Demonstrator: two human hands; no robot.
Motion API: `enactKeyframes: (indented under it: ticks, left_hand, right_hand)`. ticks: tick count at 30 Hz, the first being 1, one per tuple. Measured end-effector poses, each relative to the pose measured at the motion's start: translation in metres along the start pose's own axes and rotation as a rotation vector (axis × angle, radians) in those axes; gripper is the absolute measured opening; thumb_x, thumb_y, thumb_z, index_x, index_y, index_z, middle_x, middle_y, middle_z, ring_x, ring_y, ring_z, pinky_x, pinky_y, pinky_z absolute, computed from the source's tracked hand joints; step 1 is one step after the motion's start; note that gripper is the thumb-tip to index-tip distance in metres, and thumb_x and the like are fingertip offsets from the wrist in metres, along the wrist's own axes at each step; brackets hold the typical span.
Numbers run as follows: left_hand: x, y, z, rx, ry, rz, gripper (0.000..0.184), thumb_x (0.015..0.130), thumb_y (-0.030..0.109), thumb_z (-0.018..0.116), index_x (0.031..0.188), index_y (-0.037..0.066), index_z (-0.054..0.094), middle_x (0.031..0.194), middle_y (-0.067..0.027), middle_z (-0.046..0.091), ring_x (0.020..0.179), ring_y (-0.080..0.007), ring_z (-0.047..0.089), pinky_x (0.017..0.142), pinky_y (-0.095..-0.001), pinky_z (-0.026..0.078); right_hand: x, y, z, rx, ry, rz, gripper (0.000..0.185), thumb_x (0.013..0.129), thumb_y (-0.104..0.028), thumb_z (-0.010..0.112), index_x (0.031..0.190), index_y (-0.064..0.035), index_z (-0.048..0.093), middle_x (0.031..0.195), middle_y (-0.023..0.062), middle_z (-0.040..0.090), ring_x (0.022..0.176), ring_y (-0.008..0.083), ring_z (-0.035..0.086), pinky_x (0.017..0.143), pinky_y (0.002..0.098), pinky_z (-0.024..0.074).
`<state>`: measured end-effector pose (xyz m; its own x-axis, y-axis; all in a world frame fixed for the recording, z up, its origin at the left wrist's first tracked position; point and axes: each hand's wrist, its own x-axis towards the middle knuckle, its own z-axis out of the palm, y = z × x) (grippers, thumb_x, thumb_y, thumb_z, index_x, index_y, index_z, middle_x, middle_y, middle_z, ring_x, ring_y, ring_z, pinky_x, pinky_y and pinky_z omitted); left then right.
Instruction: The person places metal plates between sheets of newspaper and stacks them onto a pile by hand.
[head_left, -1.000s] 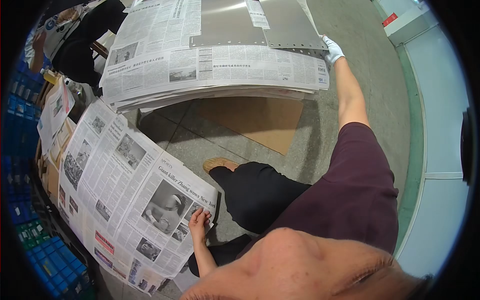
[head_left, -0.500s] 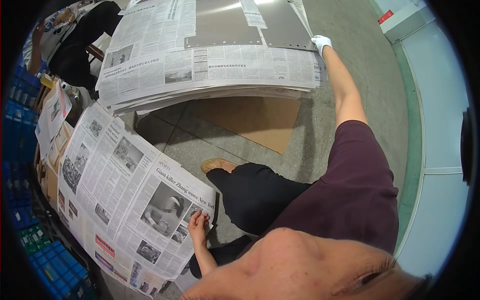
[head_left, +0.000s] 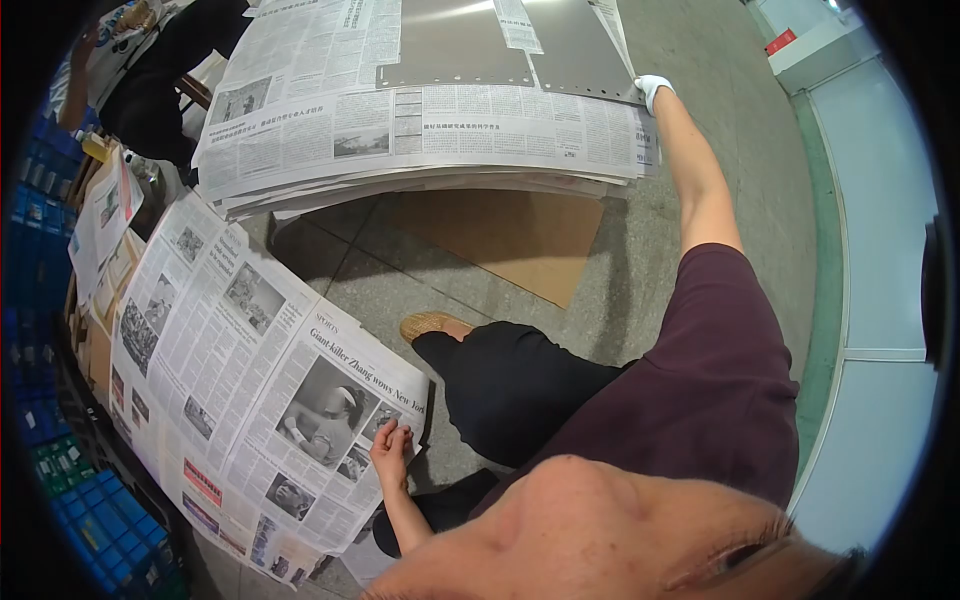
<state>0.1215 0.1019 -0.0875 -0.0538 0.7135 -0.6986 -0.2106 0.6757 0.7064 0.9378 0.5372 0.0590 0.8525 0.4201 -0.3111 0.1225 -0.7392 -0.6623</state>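
My right hand (head_left: 655, 92), in a white glove, is at the near right corner of a thin grey metal sheet (head_left: 580, 55). Its fingers are closed at that corner; the glove hides the fingertips. Beside this sheet lies a second metal sheet (head_left: 450, 45) with small holes along its near edge. Both rest on a thick stack of newspapers (head_left: 500, 150). Down on the left, my bare left hand (head_left: 391, 450) has its fingers bent together at the right edge of a spread newspaper (head_left: 250, 400) with a sports page on top.
Blue plastic crates (head_left: 110, 530) stand along the left side. Brown cardboard (head_left: 510, 240) lies on the floor below the stack. Another person's dark-clad leg (head_left: 165, 85) shows at upper left. A pale panelled wall (head_left: 880, 420) runs along the right.
The view has shifted slightly, with the stack and metal sheets a little farther right. Both hands keep nearly the same places at the sheet corner and the newspaper edge.
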Motion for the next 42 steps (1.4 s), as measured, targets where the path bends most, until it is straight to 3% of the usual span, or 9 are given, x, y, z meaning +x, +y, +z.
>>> enactKeyframes:
  ticks: [9,14,23,26,29,32,35,38,42]
  left_hand:
    - [0.000,0.001,-0.001,0.007,0.003,-0.004,0.034,0.088,0.012,0.061,0.118,-0.001,0.054,0.094,-0.0082,0.068,0.081,-0.0129,0.064,0.071,-0.0226,0.049]
    - [0.001,0.000,-0.001,0.021,0.011,-0.020,0.034,0.088,0.013,0.061,0.118,-0.001,0.054,0.094,-0.0075,0.068,0.081,-0.0122,0.064,0.069,-0.0217,0.048]
    - [0.000,-0.002,-0.005,0.017,-0.008,0.002,0.032,0.089,0.013,0.060,0.117,-0.001,0.055,0.093,-0.0064,0.067,0.081,-0.0107,0.063,0.069,-0.0207,0.047]
    - [-0.001,-0.002,-0.006,0.014,-0.009,0.013,0.032,0.089,0.013,0.060,0.117,-0.001,0.055,0.094,-0.0066,0.067,0.080,-0.0105,0.062,0.069,-0.0205,0.047]
    - [0.000,-0.004,-0.007,0.010,-0.004,0.017,0.032,0.089,0.013,0.059,0.117,-0.002,0.054,0.094,-0.0072,0.067,0.080,-0.0105,0.062,0.068,-0.0205,0.047]
    - [-0.001,-0.003,-0.007,-0.009,-0.009,0.012,0.032,0.089,0.013,0.059,0.117,-0.002,0.054,0.094,-0.0076,0.067,0.080,-0.0107,0.062,0.068,-0.0205,0.047]
    - [0.000,-0.004,-0.009,-0.012,-0.024,0.014,0.032,0.089,0.014,0.060,0.117,-0.002,0.054,0.094,-0.0078,0.067,0.079,-0.0109,0.062,0.068,-0.0205,0.047]
    - [0.001,-0.004,-0.008,-0.013,-0.025,0.018,0.032,0.089,0.013,0.059,0.117,-0.002,0.054,0.094,-0.0077,0.067,0.079,-0.0109,0.062,0.068,-0.0209,0.047]
    - [0.001,-0.008,-0.008,-0.022,-0.014,0.035,0.032,0.089,0.012,0.059,0.117,-0.002,0.054,0.094,-0.0075,0.067,0.080,-0.0113,0.062,0.070,-0.0217,0.047]
  right_hand:
    - [-0.041,-0.019,0.001,-0.153,0.027,-0.027,0.031,0.085,-0.026,0.060,0.108,-0.0056,0.063,0.118,0.0146,0.057,0.109,0.0269,0.051,0.095,0.0398,0.0362]
    - [0.005,-0.010,0.015,-0.278,0.178,-0.116,0.029,0.082,-0.025,0.056,0.099,-0.0033,0.065,0.088,0.0118,0.061,0.077,0.0222,0.055,0.074,0.0380,0.0446]
    - [-0.085,-0.020,0.007,-0.489,0.268,-0.238,0.039,0.078,-0.028,0.053,0.109,-0.0054,0.064,0.114,0.0173,0.061,0.105,0.0331,0.059,0.086,0.0396,0.0469]
    - [-0.132,-0.021,-0.009,-0.567,0.294,-0.330,0.037,0.080,-0.027,0.052,0.111,-0.0087,0.064,0.114,0.0165,0.061,0.104,0.0325,0.060,0.087,0.0402,0.0467]
    - [-0.116,-0.001,-0.022,-0.434,0.252,-0.506,0.034,0.083,-0.025,0.049,0.111,-0.0139,0.065,0.116,0.0130,0.061,0.104,0.0322,0.060,0.089,0.0405,0.0464]
    - [-0.069,0.021,-0.027,0.414,-0.055,-0.370,0.031,0.084,-0.025,0.051,0.111,-0.0183,0.065,0.117,0.0087,0.061,0.105,0.0302,0.059,0.091,0.0385,0.0459]
    - [-0.030,0.036,-0.035,0.096,0.252,-0.437,0.028,0.086,-0.018,0.051,0.110,-0.0128,0.065,0.115,0.0088,0.063,0.103,0.0257,0.060,0.088,0.0342,0.0463]
    - [-0.100,0.027,-0.042,-0.283,0.405,-0.462,0.029,0.085,-0.016,0.051,0.110,-0.0107,0.065,0.113,0.0086,0.064,0.104,0.0233,0.060,0.089,0.0317,0.0452]
    - [-0.105,0.035,-0.032,-0.353,0.270,-0.554,0.033,0.080,-0.023,0.052,0.110,-0.0192,0.066,0.113,0.0086,0.062,0.104,0.0275,0.060,0.089,0.0365,0.0465]
